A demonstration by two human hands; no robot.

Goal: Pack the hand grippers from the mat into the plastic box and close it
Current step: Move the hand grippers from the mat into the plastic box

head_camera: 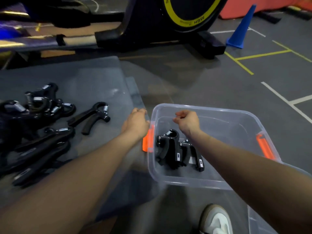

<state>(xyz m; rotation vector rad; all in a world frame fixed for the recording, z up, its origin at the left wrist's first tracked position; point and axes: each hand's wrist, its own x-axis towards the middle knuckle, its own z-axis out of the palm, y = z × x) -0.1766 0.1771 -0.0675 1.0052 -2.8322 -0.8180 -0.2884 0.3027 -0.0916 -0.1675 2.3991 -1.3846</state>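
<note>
The clear plastic box [204, 109] with orange latches [265, 147] stands open on the floor, right of the grey mat [87, 76]. Two black hand grippers [173, 149] lie inside it. On the mat a pile of several black hand grippers [38, 105] sits at the left, and one single gripper [91, 116] lies apart from it. My left hand [136, 123] hovers at the mat's right edge beside the box's left rim, fingers loosely curled, holding nothing. Over the box's left part my right hand [187, 121] hangs with fingers drooping, empty.
A black exercise bike [168, 22] stands beyond the mat, with a blue cone [241, 27] to its right. A clear plastic piece [255, 218], perhaps the lid, lies at the bottom right next to my white shoe [216, 218]. Painted lines cross the grey floor.
</note>
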